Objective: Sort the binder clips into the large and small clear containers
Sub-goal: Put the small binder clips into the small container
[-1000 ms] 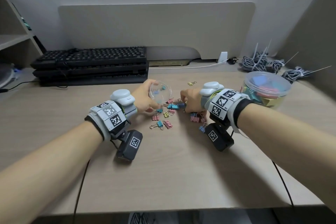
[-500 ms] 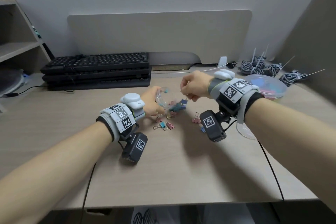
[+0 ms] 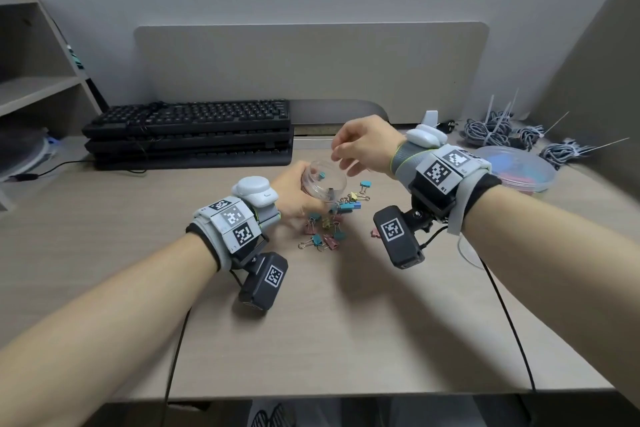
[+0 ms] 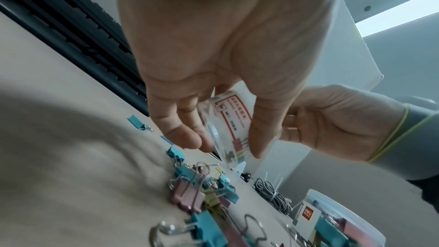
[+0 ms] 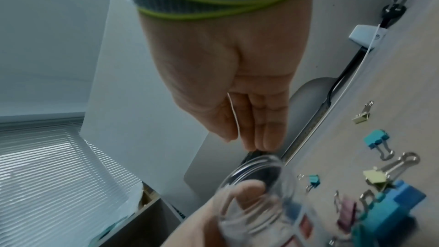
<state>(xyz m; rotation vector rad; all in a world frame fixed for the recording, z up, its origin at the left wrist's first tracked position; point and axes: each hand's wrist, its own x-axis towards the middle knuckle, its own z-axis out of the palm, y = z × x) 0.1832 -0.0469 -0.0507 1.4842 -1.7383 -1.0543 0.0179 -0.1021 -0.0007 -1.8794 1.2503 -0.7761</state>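
My left hand (image 3: 304,194) grips the small clear container (image 3: 323,180), lifted off the desk and tilted with its mouth toward the right. A teal clip (image 3: 322,176) lies inside it. My right hand (image 3: 341,158) hovers just above the container's mouth with relaxed fingers and holds nothing. A pile of pink, teal and yellow binder clips (image 3: 325,229) lies on the desk under both hands. The large clear container (image 3: 516,166), holding bigger clips, stands at the right. In the left wrist view the labelled small container (image 4: 228,125) sits between my fingers (image 4: 187,134); in the right wrist view it (image 5: 256,185) is below my fingertips (image 5: 259,142).
Stacked black keyboards (image 3: 190,132) lie at the back left, with cable bundles (image 3: 495,132) at the back right. A clear lid (image 3: 467,250) rests on the desk under my right forearm. A shelf (image 3: 34,90) stands to the left and a grey partition panel (image 3: 311,73) behind.
My right hand rose from the clip pile with a clip pinched, moved over the small container and opened its fingers. My left hand lifted and tilted the container.
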